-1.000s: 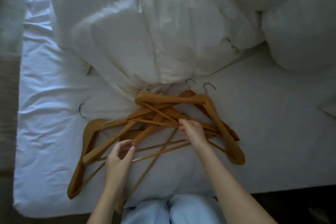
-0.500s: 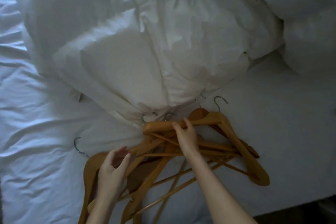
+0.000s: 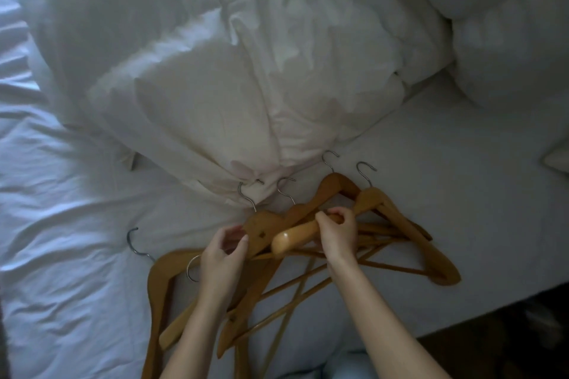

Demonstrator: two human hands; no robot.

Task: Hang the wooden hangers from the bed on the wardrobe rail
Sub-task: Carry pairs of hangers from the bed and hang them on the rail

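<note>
Several wooden hangers [image 3: 409,234] with metal hooks lie tangled in a pile on the white bed sheet [image 3: 77,224]. My right hand [image 3: 338,234] is closed around the arm of the top hanger [image 3: 295,235], whose rounded end points left and is raised a little. My left hand [image 3: 223,258] pinches the shoulder of another hanger [image 3: 261,226] just to the left. One hanger [image 3: 155,289] lies apart at the left, running down out of the frame. No wardrobe rail is in view.
A rumpled white duvet [image 3: 231,86] lies bunched just beyond the hangers, touching their hooks. White pillows [image 3: 508,24] sit at the back right. The bed's edge [image 3: 462,314] and dark floor [image 3: 523,332] are at the lower right. My light-blue-clad knees [image 3: 348,366] are at the bottom.
My right hand has closed around the top hanger's arm and lifted its end. My left hand has moved up and right to pinch a neighbouring hanger. The view has moved closer.
</note>
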